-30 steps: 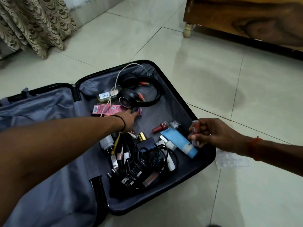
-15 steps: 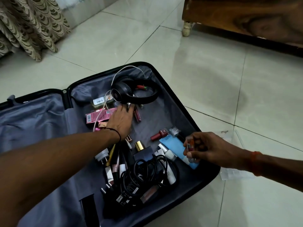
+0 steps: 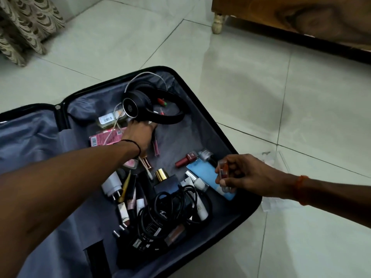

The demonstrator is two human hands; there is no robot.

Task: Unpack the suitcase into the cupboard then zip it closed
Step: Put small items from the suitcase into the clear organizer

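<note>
I see the suitcase (image 3: 230, 157) lying open flat on the tiled floor (image 3: 301, 97), grey lining up, its right half full of small stuff. My left arm stretches forward across the middle, palm down, left hand (image 3: 138, 135) at the far end of the case with fingers curled round the lower band of the black headphones (image 3: 152, 109), which look tipped up off the lining (hard to say how far off). A white cable (image 3: 128, 87) loops over the headphones and trails down past a pink packet (image 3: 104, 137) just left of the wrist. A thin black thread sits on that wrist. My right arm comes in from the right edge, bent slightly, orange band on the wrist; right hand (image 3: 241, 173) hovers over the case's near-right rim, fingers pinching a few small bottles (image 3: 222, 173) with clear and reddish parts, can't tell what exactly. Right below it lies a blue tube (image 3: 202, 173), and beside that a red nail polish (image 3: 183, 159). The two hands are well apart. Nearer to me: a perfume bottle with gold cap (image 3: 161, 175), a white charger plug (image 3: 112, 183), and a tangle of black cables (image 3: 172, 209) over a black adapter. A clear plastic bag (image 3: 277, 159) lies on the floor just right of the case. Patterned curtain (image 3: 26, 27) top left, wooden furniture (image 3: 301, 15) with a pale foot top right.
</note>
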